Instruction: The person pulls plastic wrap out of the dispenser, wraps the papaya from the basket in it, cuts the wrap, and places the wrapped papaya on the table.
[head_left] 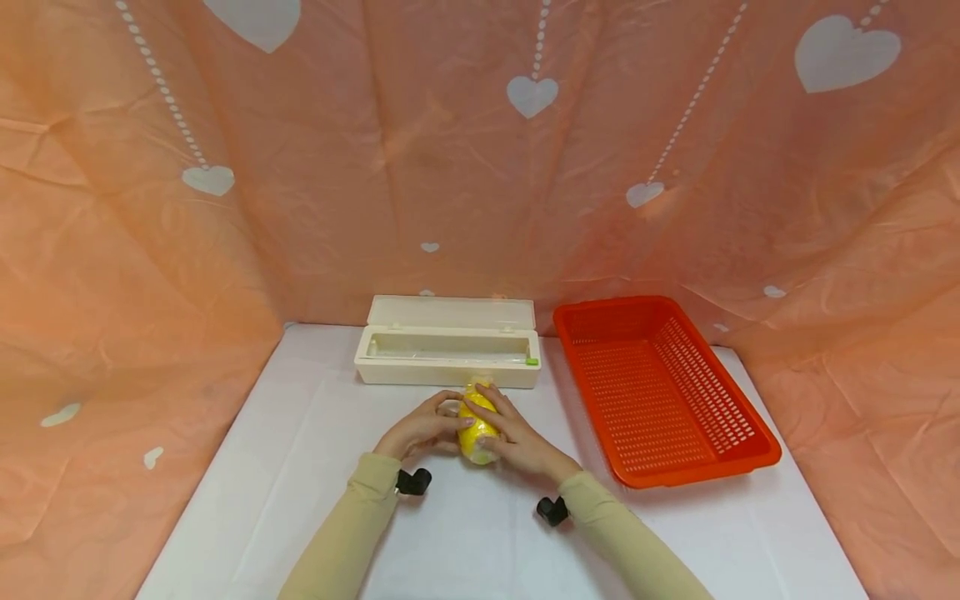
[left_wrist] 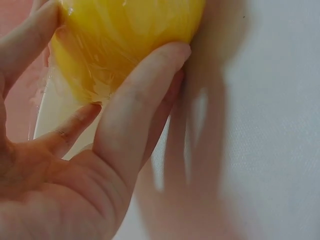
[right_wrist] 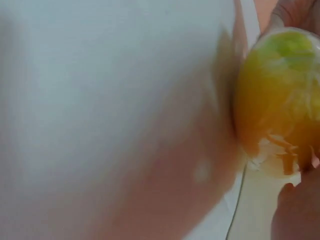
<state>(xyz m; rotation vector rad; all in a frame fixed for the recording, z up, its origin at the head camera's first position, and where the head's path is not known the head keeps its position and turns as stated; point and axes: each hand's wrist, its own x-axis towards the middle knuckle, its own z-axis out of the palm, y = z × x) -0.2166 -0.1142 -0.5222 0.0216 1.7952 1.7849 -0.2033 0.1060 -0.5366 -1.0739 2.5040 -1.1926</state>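
Note:
Both hands hold a yellow fruit (head_left: 480, 427) with a greenish end, wrapped in clear cling film, above the middle of the table. My left hand (head_left: 423, 427) grips its left side, and in the left wrist view the thumb presses along the shiny, wrinkled film on the fruit (left_wrist: 115, 35). From the other side, my right hand (head_left: 525, 446) curls its fingers over the top and right of it. In the right wrist view the green patch on the fruit (right_wrist: 277, 95) shows through the film, while much of that hand is out of frame.
Just beyond the hands stands a cream cling film dispenser box (head_left: 450, 373), its lid (head_left: 450, 312) raised, with a small green slider (head_left: 532, 362) at the right end. An orange-red plastic basket (head_left: 615, 450) sits at the right of the white table (head_left: 300, 467). Orange cloth surrounds the table.

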